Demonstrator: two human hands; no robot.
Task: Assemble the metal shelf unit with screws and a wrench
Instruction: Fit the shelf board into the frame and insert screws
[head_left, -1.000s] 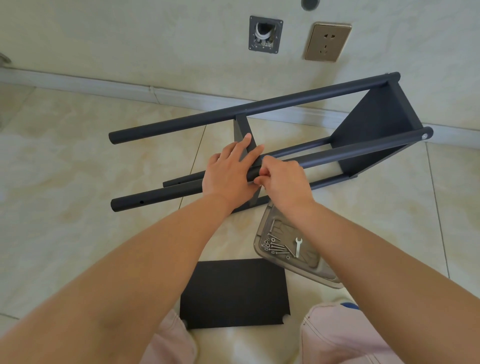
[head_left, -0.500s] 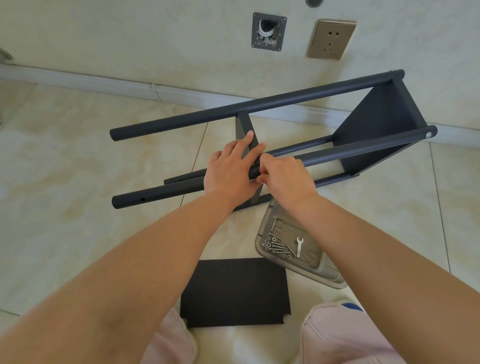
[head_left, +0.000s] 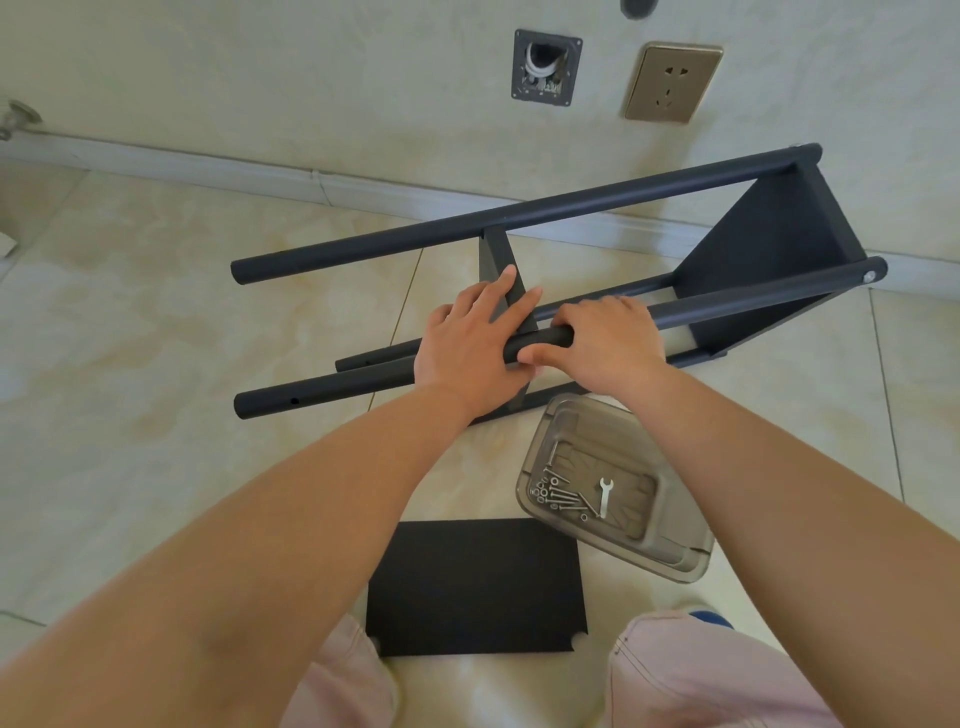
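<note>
The dark grey shelf unit lies on its side on the tiled floor, with a far pole (head_left: 519, 213), a near pole (head_left: 322, 389) and an end panel (head_left: 769, 260) at the right. My left hand (head_left: 467, 348) rests with straight fingers on the middle shelf panel (head_left: 496, 254) where it meets the near pole. Just to its right, my right hand (head_left: 608, 343) grips the near pole, fingers over it and thumb underneath. A small silver wrench (head_left: 604, 496) and several screws (head_left: 556, 493) lie in a clear tray (head_left: 675, 551).
A loose black shelf panel (head_left: 475, 587) lies flat between my knees. The wall runs close behind the unit, with a socket (head_left: 670, 83) and an open wall box (head_left: 545, 67). Bare tiled floor spreads to the left.
My right hand has slid slightly right along the near pole, going from a bunched grip at the joint to lying over the pole. The left hand stays on the panel.
</note>
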